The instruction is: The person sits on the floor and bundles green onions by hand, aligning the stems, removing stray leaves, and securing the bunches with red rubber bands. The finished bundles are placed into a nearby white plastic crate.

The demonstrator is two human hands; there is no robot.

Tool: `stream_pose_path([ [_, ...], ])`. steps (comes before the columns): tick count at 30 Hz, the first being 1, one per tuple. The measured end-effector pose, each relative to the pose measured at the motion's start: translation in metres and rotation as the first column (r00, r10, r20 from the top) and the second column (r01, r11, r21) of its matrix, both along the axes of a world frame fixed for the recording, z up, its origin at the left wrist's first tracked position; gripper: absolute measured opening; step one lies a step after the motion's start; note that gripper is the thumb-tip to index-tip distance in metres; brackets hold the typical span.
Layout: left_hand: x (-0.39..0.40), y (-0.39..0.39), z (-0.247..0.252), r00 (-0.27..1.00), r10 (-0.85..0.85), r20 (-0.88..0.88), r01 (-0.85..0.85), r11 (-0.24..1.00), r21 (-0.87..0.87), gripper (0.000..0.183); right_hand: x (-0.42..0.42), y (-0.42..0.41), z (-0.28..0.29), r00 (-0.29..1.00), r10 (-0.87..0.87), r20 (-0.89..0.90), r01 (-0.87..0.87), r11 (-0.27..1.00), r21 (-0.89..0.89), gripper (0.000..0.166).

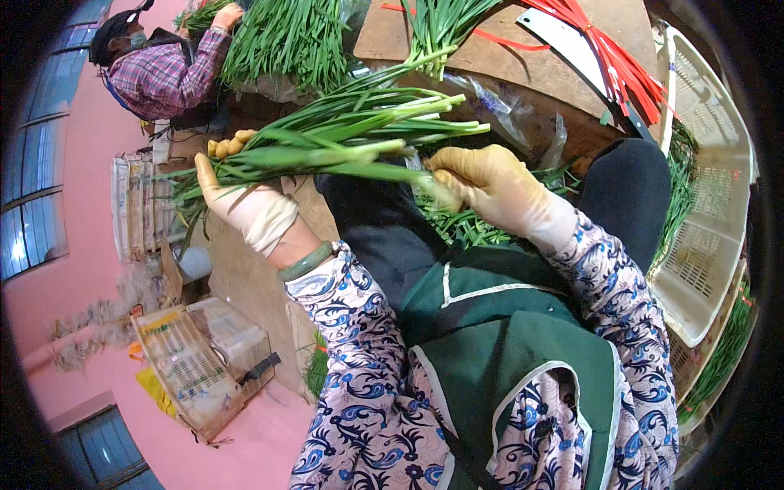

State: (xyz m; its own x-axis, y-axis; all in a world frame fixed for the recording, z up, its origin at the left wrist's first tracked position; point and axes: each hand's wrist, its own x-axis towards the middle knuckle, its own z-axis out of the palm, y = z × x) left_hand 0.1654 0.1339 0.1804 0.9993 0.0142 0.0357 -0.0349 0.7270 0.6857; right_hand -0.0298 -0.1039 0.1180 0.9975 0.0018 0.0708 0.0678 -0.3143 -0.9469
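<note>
My left hand, in a pale rubber glove, is wrapped around the leafy part of a bundle of green stalks that look like garlic chives. Their pale cut ends point right, towards my right hand. That hand, gloved too, has its fingers closed at the blurred pale end of one lower stalk. What lies inside its fingers is hidden. Below it, loose green leaves are heaped between my knees.
Ahead is a wooden board with more stalks, red ties and a broad-bladed knife. Plastic crates stand at right. Another person works at upper left beside a heap of greens. A crate is at lower left.
</note>
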Motion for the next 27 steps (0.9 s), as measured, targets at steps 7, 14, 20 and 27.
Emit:
stream_pose_path([
  [7, -0.009, -0.011, 0.018, 0.989, 0.121, 0.086, -0.126, 0.991, 0.052, 0.027, -0.038, -0.027, -0.023, 1.000, 0.005, 0.022, 0.002, 0.956, -0.294, 0.013],
  [14, 0.004, 0.053, 0.051, 0.937, 0.196, 0.289, -0.238, 0.964, 0.119, 0.024, -0.050, -0.045, -0.038, 0.950, -0.017, -0.313, 0.017, 1.000, -0.003, 0.022],
  [20, -0.010, 0.064, 0.060, 0.915, 0.280, 0.291, -0.328, 0.936, 0.131, 0.018, -0.056, -0.044, -0.044, 0.903, 0.129, -0.409, 0.167, 0.773, 0.612, 0.034],
  [27, -0.030, 0.032, 0.043, 0.985, -0.111, 0.131, 0.123, 0.989, -0.087, 0.012, -0.052, -0.056, -0.030, 0.923, 0.082, -0.375, 0.187, 0.757, 0.626, 0.023],
])
